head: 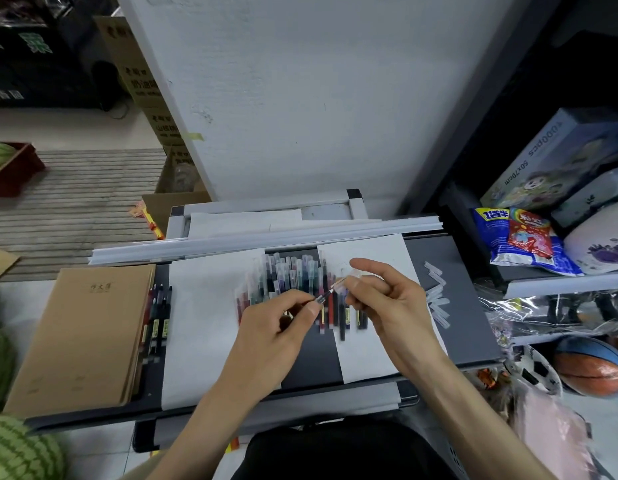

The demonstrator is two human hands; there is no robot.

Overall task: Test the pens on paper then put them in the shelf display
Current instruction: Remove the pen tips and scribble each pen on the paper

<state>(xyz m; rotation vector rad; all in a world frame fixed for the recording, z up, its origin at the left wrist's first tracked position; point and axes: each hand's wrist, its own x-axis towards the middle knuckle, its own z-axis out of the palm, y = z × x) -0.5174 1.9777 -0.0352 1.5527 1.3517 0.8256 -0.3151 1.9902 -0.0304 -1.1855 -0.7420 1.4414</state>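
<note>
A heap of capped coloured pens [287, 282] lies in the middle of a dark shelf board [453, 271], between two white paper sheets [203, 306]. My left hand [283, 327] grips one pen [320, 299] by its barrel, tip pointing right. My right hand [383, 299] pinches a clear cap [342, 284] at that pen's tip. Several more pens [158, 320] lie beside a brown notebook [82, 334] at the left. Loose clear caps [437, 296] lie on the board right of my hand.
White plastic strips [266, 237] run along the board's far edge, with a white panel behind. Snack bags [522, 237], boxes and balls [591, 368] fill the shelves at right. Watermelons [20, 448] sit at the lower left, cardboard boxes at the upper left.
</note>
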